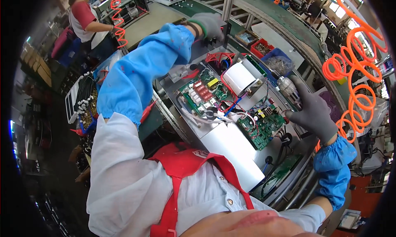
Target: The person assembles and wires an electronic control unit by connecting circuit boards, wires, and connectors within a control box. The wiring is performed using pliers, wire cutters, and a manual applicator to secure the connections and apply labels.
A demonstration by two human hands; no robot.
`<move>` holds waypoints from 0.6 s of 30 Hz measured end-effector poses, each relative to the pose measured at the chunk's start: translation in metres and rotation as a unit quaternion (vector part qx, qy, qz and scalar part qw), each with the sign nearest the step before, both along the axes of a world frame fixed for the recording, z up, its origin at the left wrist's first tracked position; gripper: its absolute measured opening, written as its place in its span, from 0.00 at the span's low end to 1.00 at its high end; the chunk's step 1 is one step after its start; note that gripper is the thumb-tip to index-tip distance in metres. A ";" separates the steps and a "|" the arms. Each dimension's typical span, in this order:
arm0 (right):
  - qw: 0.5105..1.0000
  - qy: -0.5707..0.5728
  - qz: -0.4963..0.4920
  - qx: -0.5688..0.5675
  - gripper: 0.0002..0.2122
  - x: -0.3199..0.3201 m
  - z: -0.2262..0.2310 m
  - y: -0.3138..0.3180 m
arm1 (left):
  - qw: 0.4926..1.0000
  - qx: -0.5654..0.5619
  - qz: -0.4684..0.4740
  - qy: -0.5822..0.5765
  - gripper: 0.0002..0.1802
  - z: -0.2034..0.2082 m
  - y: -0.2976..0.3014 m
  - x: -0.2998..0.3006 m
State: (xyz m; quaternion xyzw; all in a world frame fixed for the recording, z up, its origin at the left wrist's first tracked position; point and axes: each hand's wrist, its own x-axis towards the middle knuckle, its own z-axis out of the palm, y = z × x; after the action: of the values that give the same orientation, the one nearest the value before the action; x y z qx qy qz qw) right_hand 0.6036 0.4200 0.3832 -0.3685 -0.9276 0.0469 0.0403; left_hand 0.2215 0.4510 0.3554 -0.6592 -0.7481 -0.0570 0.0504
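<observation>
An open metal chassis (198, 123) lies before me, with a green circuit board (198, 92) on its left and another green circuit board (262, 123) on its right. Between them sit a white block-shaped component (239, 78) and many red and white wires. My left hand (209, 25), in a grey glove, reaches to the far end, its fingers curled at a black panel (225, 32); their tips are partly hidden. Gloved in grey too, my right hand (314, 109) is closed around a silver air screwdriver (287, 89) at the chassis's right side, its bit pointing away from me.
A red bin (260, 48) of small fasteners and a blue bin (277, 60) stand beyond the chassis. Orange coiled hose (358, 69) hangs at the right. Another person (88, 22) works at the far left. Wire bundles and fasteners lie in trays (84, 107) on the left.
</observation>
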 end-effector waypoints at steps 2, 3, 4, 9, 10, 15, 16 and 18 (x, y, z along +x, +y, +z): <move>0.999 0.006 0.027 -0.030 0.43 -0.004 -0.005 0.009 | 0.999 -0.027 0.035 -0.001 0.31 -0.013 0.008 -0.006; 0.999 0.008 0.026 -0.031 0.43 -0.006 -0.006 0.011 | 0.998 -0.054 0.038 -0.014 0.30 -0.014 0.010 -0.005; 0.999 -0.005 0.021 -0.036 0.43 -0.008 -0.006 0.013 | 0.995 -0.082 0.040 -0.027 0.30 -0.015 0.012 -0.005; 0.998 -0.062 0.003 -0.033 0.43 -0.018 -0.005 0.017 | 0.998 -0.058 0.025 0.026 0.25 -0.021 0.015 -0.009; 0.997 -0.064 0.003 -0.034 0.43 -0.019 -0.004 0.016 | 0.999 -0.046 0.022 0.019 0.24 -0.022 0.015 -0.010; 0.996 -0.085 -0.010 -0.031 0.42 -0.029 -0.005 0.020 | 0.999 -0.035 0.017 0.009 0.22 -0.023 0.012 -0.012; 0.997 -0.076 -0.002 -0.027 0.41 -0.031 -0.006 0.020 | 0.999 -0.034 0.018 0.007 0.22 -0.022 0.012 -0.011; 0.997 -0.068 0.004 -0.022 0.41 -0.034 -0.009 0.022 | 0.999 -0.033 0.019 0.005 0.22 -0.022 0.010 -0.010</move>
State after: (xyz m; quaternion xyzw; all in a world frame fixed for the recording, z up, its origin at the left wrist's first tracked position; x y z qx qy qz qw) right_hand 0.5697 0.4416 0.3744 -0.3679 -0.9284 0.0422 -0.0311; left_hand 0.2113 0.4613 0.3333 -0.6467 -0.7615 -0.0279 0.0333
